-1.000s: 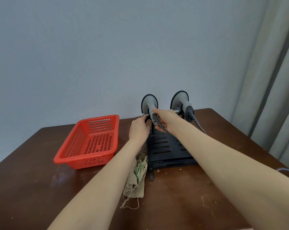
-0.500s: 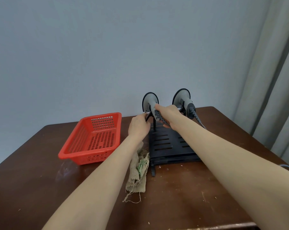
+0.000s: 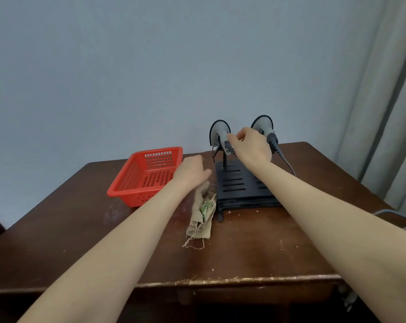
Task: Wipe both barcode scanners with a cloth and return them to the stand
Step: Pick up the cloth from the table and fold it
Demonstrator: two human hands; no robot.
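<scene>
Two grey barcode scanners sit on a black slatted stand at the back of the brown table. My right hand is between them, its fingertips pinching the handle of the left scanner where the coiled cable begins. Just behind that hand's knuckles is the right scanner, which the hand partly hides. My left hand hovers left of the stand, fingers relaxed and holding nothing. Below it, against the stand's left edge, a crumpled burlap cloth lies on the table.
A red perforated plastic basket stands left of the hands. A grey cable runs from the right scanner off to the right. Curtains hang at the right. The table's worn front edge is near me.
My left hand has let go of the stand's post and dropped back to the left, above the cloth. My right hand stays at the left scanner's handle. The view has tilted down a little.
</scene>
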